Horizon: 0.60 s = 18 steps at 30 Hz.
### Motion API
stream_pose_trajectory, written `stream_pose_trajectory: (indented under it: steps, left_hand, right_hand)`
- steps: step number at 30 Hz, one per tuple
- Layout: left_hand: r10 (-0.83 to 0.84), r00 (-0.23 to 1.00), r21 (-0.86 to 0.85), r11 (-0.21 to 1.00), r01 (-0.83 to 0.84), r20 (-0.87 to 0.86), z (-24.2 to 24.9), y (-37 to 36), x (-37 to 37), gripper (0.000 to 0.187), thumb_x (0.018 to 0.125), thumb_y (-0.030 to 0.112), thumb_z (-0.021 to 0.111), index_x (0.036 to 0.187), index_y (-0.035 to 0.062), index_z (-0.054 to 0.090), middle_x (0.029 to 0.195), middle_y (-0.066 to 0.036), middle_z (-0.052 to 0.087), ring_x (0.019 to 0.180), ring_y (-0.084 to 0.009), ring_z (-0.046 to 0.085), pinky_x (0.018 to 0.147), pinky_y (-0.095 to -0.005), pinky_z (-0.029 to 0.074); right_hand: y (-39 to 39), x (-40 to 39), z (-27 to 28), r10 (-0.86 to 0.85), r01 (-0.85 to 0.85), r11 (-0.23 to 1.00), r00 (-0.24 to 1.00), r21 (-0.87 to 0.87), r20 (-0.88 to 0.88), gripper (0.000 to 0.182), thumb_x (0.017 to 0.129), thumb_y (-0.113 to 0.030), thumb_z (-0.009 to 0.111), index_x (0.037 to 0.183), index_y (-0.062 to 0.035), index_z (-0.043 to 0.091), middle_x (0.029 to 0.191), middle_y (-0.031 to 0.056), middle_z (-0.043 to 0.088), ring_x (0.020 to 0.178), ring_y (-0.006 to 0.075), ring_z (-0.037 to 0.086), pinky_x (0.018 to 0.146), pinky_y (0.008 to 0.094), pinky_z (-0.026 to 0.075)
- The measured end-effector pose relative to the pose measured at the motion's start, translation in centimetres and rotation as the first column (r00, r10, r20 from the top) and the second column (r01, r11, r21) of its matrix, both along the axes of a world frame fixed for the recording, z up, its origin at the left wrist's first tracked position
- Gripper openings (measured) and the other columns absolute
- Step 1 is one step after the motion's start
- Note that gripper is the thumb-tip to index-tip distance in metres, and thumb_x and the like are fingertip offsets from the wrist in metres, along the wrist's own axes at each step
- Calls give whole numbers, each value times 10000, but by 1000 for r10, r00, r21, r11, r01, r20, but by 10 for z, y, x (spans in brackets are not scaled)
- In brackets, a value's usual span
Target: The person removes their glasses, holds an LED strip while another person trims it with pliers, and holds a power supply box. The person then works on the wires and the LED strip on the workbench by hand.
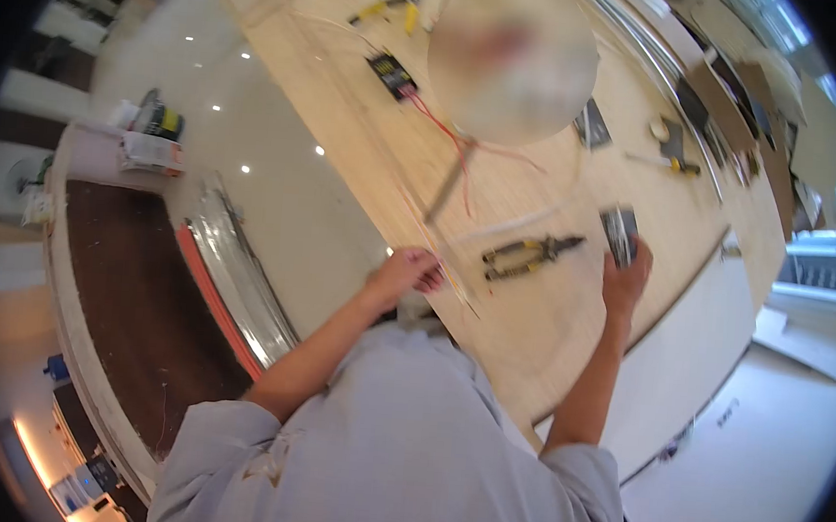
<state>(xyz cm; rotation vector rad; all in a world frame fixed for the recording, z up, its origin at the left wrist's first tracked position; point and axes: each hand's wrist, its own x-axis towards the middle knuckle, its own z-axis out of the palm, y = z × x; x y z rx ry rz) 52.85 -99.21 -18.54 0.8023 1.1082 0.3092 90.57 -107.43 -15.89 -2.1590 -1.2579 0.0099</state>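
My left hand [409, 272] is closed at the table's near left edge, fingertips pinched on a thin pale-and-reddish wire [457, 289] that runs along that edge. In my right hand [627, 280] is a small flat black block with pale markings [620, 234], gripped near its lower end above the tabletop. Between the two hands lies a pair of yellow-and-black pliers [532, 257], jaws toward the right. Farther off, a black module with yellow print [392, 74] has red wires [439, 123] trailing from it across the wood.
The pale wooden table [538, 347] bears a yellow-handled tool [387, 5], a dark flat piece [594, 126] and a screwdriver [672, 164]. Metal strips [660, 60] line its far right side. A blurred round patch covers the far middle. Wrapped lengths [234, 258] lie at left.
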Motion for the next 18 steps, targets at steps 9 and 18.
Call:
stream_pose_trajectory:
  steps: [9,18]
  left_hand:
    - [-9,997,20,1000,7,79,11,4,6,252,933,269,564,852,44,641,740,-57,658,641,-128,624,618,-262,523]
    - [1,1000,-13,1000,-1,31,11,4,7,280,934,298,573,821,48,627,753,-58,652,658,-125,624,628,-252,516]
  right_hand:
    - [-14,-57,9,103,-128,992,873,-19,-477,300,860,-110,642,1142,-30,581,1081,164,637,1008,258,623,868,353,484]
    - [-5,-117,41,218,-397,913,666,-92,-713,206,922,-158,559,1008,8,645,806,102,686,774,172,664,709,285,500]
